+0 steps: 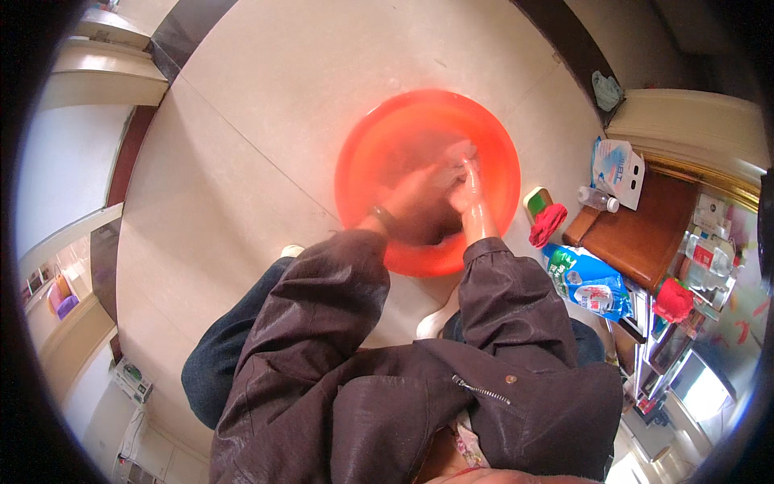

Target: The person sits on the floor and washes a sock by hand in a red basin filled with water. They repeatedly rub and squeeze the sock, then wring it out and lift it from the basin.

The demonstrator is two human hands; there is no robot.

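On the floor before me stands a round orange-red plastic basin (507,161). Dark cloth (431,230) lies in it, blurred, and seems to be wet. My left hand (435,181) reaches in from the lower left, with a dark band at its wrist. Against it, near the basin's right side, is my right hand (466,189), wet and shining. Both hands are closed together around a part of the dark cloth, though motion and the hands themselves hide most of that part.
Right of the basin lie a green-and-white brush or sponge block (535,200) and a red cloth (548,226). Farther right are a brown leather-like stool (637,230), a clear bottle (598,199), a white-and-blue bag (619,172) and a blue packet (588,282). My knees flank the basin's near side.
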